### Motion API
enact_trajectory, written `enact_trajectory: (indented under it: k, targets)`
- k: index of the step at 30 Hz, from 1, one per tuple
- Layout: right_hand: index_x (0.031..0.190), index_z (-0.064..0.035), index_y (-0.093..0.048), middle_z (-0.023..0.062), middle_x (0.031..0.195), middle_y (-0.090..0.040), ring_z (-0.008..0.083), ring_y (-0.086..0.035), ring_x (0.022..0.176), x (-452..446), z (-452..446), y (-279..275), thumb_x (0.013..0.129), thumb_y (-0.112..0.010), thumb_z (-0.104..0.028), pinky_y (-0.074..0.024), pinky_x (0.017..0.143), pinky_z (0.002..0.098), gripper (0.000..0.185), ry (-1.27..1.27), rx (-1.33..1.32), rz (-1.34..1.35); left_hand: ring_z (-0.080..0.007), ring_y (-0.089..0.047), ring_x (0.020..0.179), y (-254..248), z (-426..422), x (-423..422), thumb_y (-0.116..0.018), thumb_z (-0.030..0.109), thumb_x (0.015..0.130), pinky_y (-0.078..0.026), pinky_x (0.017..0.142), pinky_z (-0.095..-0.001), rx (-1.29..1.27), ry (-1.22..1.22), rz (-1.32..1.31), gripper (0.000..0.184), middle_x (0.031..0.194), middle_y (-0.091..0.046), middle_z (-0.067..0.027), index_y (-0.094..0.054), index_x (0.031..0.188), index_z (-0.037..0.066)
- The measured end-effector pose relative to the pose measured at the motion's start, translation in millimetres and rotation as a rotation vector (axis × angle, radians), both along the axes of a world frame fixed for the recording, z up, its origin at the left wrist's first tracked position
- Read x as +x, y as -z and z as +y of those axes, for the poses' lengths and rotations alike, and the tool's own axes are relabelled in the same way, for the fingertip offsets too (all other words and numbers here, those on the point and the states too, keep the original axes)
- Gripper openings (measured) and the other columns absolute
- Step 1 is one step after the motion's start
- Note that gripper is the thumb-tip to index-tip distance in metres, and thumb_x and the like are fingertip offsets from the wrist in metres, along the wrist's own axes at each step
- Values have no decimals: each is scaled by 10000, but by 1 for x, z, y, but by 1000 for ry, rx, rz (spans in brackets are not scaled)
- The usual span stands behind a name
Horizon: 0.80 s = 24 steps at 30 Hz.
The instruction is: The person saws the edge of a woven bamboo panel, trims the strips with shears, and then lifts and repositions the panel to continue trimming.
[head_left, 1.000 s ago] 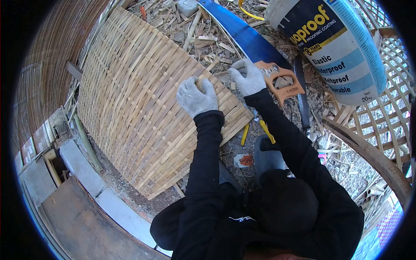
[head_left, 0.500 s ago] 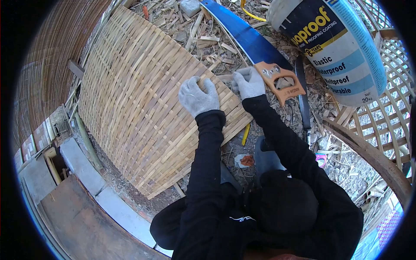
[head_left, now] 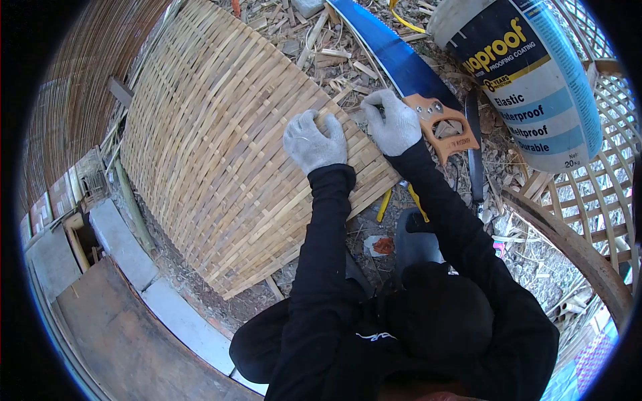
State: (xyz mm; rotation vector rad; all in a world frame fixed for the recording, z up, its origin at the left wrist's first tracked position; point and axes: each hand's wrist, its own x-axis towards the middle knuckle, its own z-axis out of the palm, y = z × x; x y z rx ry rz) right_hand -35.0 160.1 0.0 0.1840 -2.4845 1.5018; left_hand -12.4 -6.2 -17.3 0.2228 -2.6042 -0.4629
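A large woven bamboo panel [head_left: 221, 154] lies slanted in front of me. My left hand [head_left: 314, 142], in a pale work glove, rests on the panel near its right edge. Its fingers are bent and the thumb stands apart from them, with nothing visible between. Just beyond that edge is my right hand [head_left: 393, 122], gloved too, thumb and fingers curled together. Whatever may be between those fingertips is too small to make out. Beside the right hand lies a handsaw [head_left: 401, 60] with a blue blade and a wooden handle.
A white waterproofing bucket [head_left: 535, 100] stands at the right, by a long dark blade [head_left: 474, 147]. A yellow-handled tool [head_left: 384, 204] lies below the panel's corner. Bamboo scraps [head_left: 328, 60] litter the ground. Pale blocks [head_left: 124, 240] line the lower left, and a bamboo lattice [head_left: 595, 194] the right.
My right hand has shifted slightly right and turned at the panel's edge. The left hand stays on the panel. The view has shifted a little, and more of the yellow handles shows.
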Motion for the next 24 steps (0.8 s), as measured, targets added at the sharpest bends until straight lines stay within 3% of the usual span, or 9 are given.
enact_trajectory:
  k: [6,9,13,17,19,20,21,24]
  targets:
    - [1089,-67,-670,151,1024,-721,359,-713,975,-33,-12,-8,920,-695,-48,-583,845,455,173,-221,75,270,-356,-627,1088,-11,4,-1,-755,266,874,-457,1009,-498,14,-3,-22,283,1060,-680,-153,-677,1059,66]
    - [1110,-65,-692,148,1105,-714,370,-706,1036,-49,-18,-16,911,-710,-16,-586,903,446,206,-518,180,368,-344,-629,1092,-6,1,0,-754,259,869,-459,1001,-497,6,8,-23,275,1059,-680,-137,-670,1061,80]
    - [1136,-67,-695,147,1150,-716,381,-701,1072,-27,-30,-34,911,-702,-47,-571,960,453,225,-789,29,118,-318,-631,1115,8,-5,-1,-749,236,852,-462,993,-500,-15,21,-74,282,1082,-677,-90,-652,1087,113]
    - [1187,-49,-697,167,1120,-728,370,-724,1031,22,-23,-42,935,-669,-21,-588,903,423,255,-612,-144,124,-307,-632,1122,9,-9,1,-745,215,834,-470,1003,-486,3,55,10,316,1111,-680,-78,-650,1122,126]
    - [1170,-36,-695,166,1097,-730,356,-730,1018,58,-7,-50,924,-673,14,-586,886,400,253,-395,-149,-12,-326,-627,1120,2,-4,0,-703,177,868,-461,1019,-485,-21,18,52,283,1126,-679,-101,-651,1138,109]
    - [1148,-24,-691,159,1082,-729,346,-734,988,78,3,-45,911,-700,24,-583,871,395,242,-316,-92,-78,-333,-626,1123,0,-4,1,-686,162,881,-458,1022,-488,8,17,46,266,1125,-678,-109,-653,1139,104]
    - [1120,-77,-686,145,994,-697,367,-695,949,97,11,-43,936,-700,-68,-562,825,448,186,-214,-57,-82,-341,-624,1125,0,-3,3,-670,146,894,-455,1025,-490,39,18,41,250,1124,-678,-117,-655,1139,100]
    - [1206,-74,-645,164,1080,-674,396,-653,1045,145,45,-40,902,-744,-131,-535,900,483,324,-109,295,-203,-361,-620,1133,4,-9,4,-605,120,967,-452,1019,-496,122,37,89,199,1128,-671,-150,-647,1156,71]
